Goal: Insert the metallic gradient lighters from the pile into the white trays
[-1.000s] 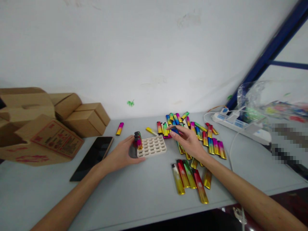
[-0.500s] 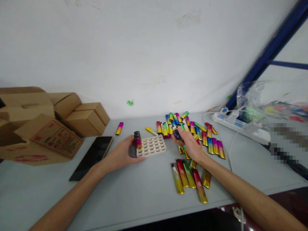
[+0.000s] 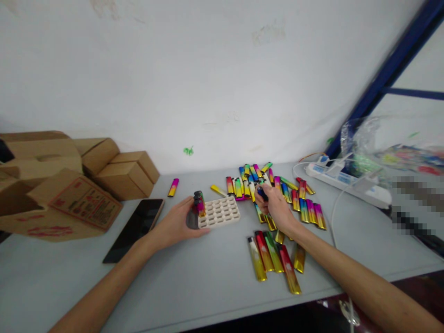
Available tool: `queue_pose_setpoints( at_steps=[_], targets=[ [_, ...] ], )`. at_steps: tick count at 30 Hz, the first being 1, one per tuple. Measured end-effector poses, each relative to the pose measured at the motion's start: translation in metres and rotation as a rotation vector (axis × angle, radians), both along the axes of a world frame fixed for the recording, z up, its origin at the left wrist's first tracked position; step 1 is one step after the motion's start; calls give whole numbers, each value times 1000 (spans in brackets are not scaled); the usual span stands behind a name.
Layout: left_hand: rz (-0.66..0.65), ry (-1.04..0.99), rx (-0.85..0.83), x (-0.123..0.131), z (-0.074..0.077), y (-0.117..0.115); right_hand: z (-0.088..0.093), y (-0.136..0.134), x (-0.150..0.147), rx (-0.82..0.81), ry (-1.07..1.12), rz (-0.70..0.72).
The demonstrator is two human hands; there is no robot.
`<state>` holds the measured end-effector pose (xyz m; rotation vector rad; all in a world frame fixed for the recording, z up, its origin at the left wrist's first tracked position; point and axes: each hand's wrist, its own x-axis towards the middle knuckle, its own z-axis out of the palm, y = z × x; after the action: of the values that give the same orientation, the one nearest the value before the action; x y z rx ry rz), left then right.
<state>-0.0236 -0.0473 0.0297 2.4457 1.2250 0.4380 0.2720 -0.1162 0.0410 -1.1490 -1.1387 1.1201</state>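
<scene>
My left hand (image 3: 175, 223) grips the left end of a white slotted tray (image 3: 222, 210), thumb along its near edge. A few lighters (image 3: 200, 206) with dark tops stand upright in the tray's leftmost slots, close to my fingers. Over to the right, my right hand (image 3: 276, 206) is closed on a lighter (image 3: 262, 193) with a dark blue body, held above a spread of lighters. My fingers partly hide it, so I cannot tell whether more than one is held. Several larger lighters (image 3: 273, 252) lie side by side nearer the table edge, below my right wrist.
A black phone or tablet (image 3: 135, 230) lies left of my left forearm, beside cardboard boxes (image 3: 121, 178). One pink-yellow lighter (image 3: 173, 187) rests apart near the wall. At the right are a white power strip (image 3: 350, 185) with cables and a clear plastic bag (image 3: 364, 138).
My right hand has shifted slightly to the right with the lighter in its fingers. The left hand still holds the tray, and the view has moved a little.
</scene>
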Motion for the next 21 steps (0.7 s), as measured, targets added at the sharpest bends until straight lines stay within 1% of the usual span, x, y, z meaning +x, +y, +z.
queue_pose_setpoints(
  at_steps=[3,7,9,12,14,17,19,21],
  targets=[
    [-19,-23,-8,-1,-2,1,-1,1,-1,8,18,57],
    [-24,-39,1,-1,-4,1,-5,3,0,103,27,160],
    [-37,-41,-3,-1,-4,0,-5,2,1,133,-42,188],
    [-50,-67,-13,0,-3,-1,2,2,-3,165,-186,200],
    [-65,-87,-19,1,-2,-2,9,4,-10,190,-231,238],
    [-83,-99,-25,1,-1,-3,16,10,-29,210,-194,302],
    [-79,-98,-26,1,-2,-3,17,15,-43,227,-198,308],
    [-79,-104,-26,1,-3,-3,15,18,-54,264,-267,323]
  ],
)
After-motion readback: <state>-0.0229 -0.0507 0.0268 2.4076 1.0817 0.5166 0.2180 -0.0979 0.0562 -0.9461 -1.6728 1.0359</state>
